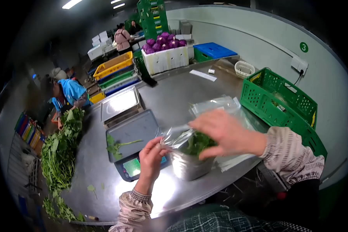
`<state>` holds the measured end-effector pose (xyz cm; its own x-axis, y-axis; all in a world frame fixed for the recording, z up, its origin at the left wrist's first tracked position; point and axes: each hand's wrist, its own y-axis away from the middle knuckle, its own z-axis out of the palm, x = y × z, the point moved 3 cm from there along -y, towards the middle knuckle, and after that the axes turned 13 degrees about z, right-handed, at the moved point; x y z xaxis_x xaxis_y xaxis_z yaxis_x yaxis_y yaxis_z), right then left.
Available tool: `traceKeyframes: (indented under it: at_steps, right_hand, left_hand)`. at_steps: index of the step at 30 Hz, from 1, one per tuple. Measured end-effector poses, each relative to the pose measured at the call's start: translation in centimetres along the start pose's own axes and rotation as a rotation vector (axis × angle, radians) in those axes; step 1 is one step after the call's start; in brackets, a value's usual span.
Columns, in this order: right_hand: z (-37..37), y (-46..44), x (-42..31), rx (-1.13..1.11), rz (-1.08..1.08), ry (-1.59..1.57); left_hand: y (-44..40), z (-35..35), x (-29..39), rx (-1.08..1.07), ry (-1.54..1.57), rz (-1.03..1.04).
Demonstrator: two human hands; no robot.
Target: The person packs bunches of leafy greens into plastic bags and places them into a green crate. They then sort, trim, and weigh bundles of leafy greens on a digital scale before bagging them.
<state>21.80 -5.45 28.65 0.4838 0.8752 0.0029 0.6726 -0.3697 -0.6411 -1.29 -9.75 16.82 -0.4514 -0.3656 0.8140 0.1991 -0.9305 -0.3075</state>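
My left hand (pixel 150 161) is closed, pinching the edge of a clear plastic bag (pixel 176 136) at the rim of a round metal container (pixel 190 167). Leafy greens (pixel 199 143) sit inside the bag at the container's mouth. Over them is my right hand (pixel 226 133), slightly blurred, its fingers stretched out and the thumb apart, touching or just above the leaves. Behind it lies a stack of clear bags (pixel 216 104). To the left, a digital scale with a grey tray (pixel 133 129) carries one loose leafy sprig (pixel 118 146).
A big pile of greens (pixel 62 154) lies along the table's left edge, beside a person in blue (pixel 71 92). A second scale (pixel 120 104) stands behind the first. Green crates (pixel 278 96) border the right side. Purple cabbages (pixel 164 42) fill a white box at the back.
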Motion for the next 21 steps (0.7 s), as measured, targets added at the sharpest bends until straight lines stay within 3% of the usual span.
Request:
traceKeyframes:
  at_steps: [2, 3, 4, 6, 8, 10, 12, 15, 18, 20, 21]
  right_hand:
    - [3.5, 1.6, -0.7, -0.148, 0.018, -0.009]
    - [5.1, 2.8, -0.2, -0.235, 0.049, 0.045]
    - [6.1, 3.2, 0.2, -0.325, 0.075, 0.103]
    - [6.7, 3.6, 0.4, -0.24, 0.037, 0.168]
    - [6.7, 3.7, -0.1, -0.25, -0.025, 0.23]
    - [6.0, 3.4, -0.9, -0.453, 0.1, 0.048]
    - [5.3, 3.4, -1.8, -0.661, 0.227, -0.138]
    - [5.9, 3.6, -1.8, -0.561, 0.206, -0.152]
    - [6.8, 4.3, -1.0, -0.498, 0.179, -0.13]
    - [5.4, 3.4, -1.2, -0.55, 0.227, -0.061]
    - [3.1, 1.5, -0.9, -0.393, 0.184, -0.014]
  left_hand:
    - [2.2, 0.8, -0.3, -0.088, -0.087, 0.155]
    - [3.2, 0.9, -1.0, -0.084, -0.145, 0.127]
    - [4.3, 1.7, -1.0, -0.013, -0.332, 0.187]
    - [5.9, 1.3, -1.5, -0.164, -0.991, 0.558]
    - [7.0, 0.4, -4.5, -0.266, -1.111, 0.744]
    - [7.6, -0.6, -6.7, -0.364, -1.248, 0.798]
    - [7.8, -0.1, -7.4, -0.445, -1.286, 0.842]
    - [8.2, 1.0, -7.4, -0.668, -1.38, 0.783]
    - [6.3, 2.5, -4.1, -0.595, -1.361, 0.963]
    - [5.4, 4.6, -0.9, -0.647, -1.325, 1.241]
    - [4.4, 5.5, 0.4, -0.705, -1.338, 1.257]
